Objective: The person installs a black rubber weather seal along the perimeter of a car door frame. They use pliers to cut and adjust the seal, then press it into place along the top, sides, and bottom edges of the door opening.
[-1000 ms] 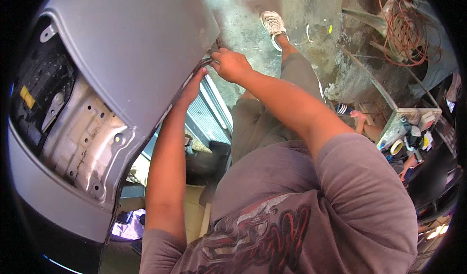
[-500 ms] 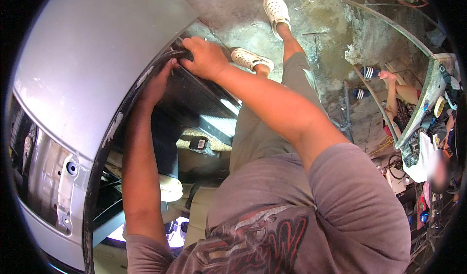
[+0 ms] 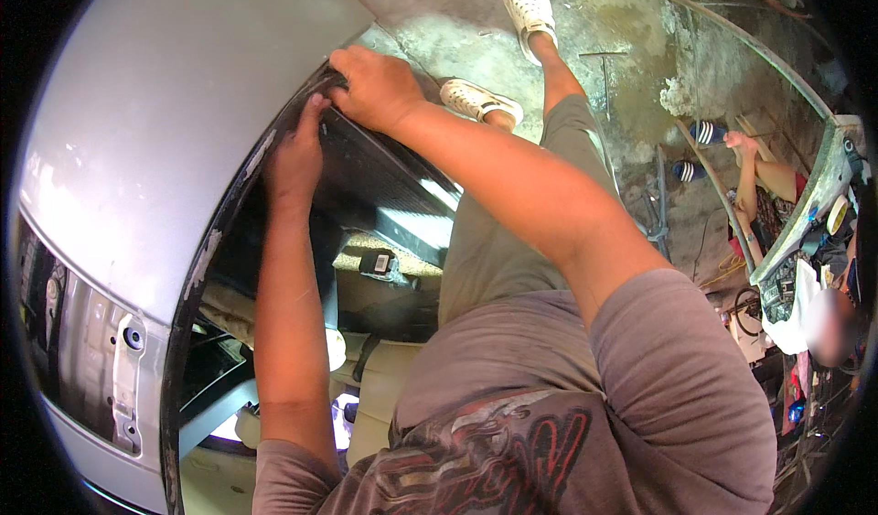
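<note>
A black rubber door seal (image 3: 229, 202) runs along the curved edge of a car's door opening, with worn, whitish patches on it. At the far upper corner of that opening, my right hand (image 3: 377, 87) has its fingers curled over the edge and closed on the seal. Just below it, my left hand (image 3: 297, 154) reaches up from inside the opening, a fingertip against the same strip. Slight blur and the edge itself hide most of the left fingers. The silver car roof (image 3: 183, 103) lies to the left of both hands.
Below my arms are the car's beige seat (image 3: 380, 382) and a small black box-shaped part (image 3: 375, 261). A metal-framed bench (image 3: 796, 231) with clutter stands at the right, beside a person's bare foot (image 3: 743, 142). A T-shaped metal tool (image 3: 605, 80) lies on the concrete floor.
The view has shifted slightly. My left hand has moved a little up and closer to my right hand, which still holds the seal at the corner.
</note>
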{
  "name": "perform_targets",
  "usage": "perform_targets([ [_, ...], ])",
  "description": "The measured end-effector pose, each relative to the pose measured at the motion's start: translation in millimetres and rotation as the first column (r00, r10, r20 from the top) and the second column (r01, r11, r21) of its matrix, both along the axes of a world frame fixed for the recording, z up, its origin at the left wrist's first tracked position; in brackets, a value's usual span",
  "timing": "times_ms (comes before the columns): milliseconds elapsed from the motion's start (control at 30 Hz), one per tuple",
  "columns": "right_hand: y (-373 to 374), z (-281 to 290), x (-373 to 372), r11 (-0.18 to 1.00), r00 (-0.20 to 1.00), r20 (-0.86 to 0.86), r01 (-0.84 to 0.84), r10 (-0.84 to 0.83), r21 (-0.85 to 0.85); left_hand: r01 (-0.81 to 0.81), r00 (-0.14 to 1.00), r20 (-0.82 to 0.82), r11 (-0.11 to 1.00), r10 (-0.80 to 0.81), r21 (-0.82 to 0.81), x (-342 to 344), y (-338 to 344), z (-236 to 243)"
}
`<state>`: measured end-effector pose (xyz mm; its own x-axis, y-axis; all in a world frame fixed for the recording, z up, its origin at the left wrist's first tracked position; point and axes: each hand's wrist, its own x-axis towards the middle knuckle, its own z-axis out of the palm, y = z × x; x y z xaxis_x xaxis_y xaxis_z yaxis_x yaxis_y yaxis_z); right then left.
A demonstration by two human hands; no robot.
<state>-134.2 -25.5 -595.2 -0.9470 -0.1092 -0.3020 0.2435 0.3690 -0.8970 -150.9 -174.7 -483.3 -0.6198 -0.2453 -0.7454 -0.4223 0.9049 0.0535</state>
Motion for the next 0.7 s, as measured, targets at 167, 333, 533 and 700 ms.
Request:
perform_targets([
  [167,9.8,2.9,-12.3,0.999,0.998,0.056,-0.038,0.036,0.031,-0.098,0.977,-0.175,0.984,0.123,0.148,3.0,4.9,-5.4],
  [333,23.5,10.8,-21.0,0.994,0.993,-0.087,-0.078,0.084,0.075,0.04,0.919,-0.393,0.998,-0.017,0.05,9.8,0.1,-19.9],
  [533,31.4,5.8,-24.8,0.993,0.976,-0.2,-0.1,0.085,-0.067,-0.156,0.874,-0.436,0.974,0.214,0.166,7.8,17.9,-27.8],
  [700,40.4,22.2,-30.9,0.986,0.958,-0.239,-0.166,0.156,-0.026,-0.069,0.876,-0.466,0.99,0.12,0.125,2.8,22.7,-10.1],
])
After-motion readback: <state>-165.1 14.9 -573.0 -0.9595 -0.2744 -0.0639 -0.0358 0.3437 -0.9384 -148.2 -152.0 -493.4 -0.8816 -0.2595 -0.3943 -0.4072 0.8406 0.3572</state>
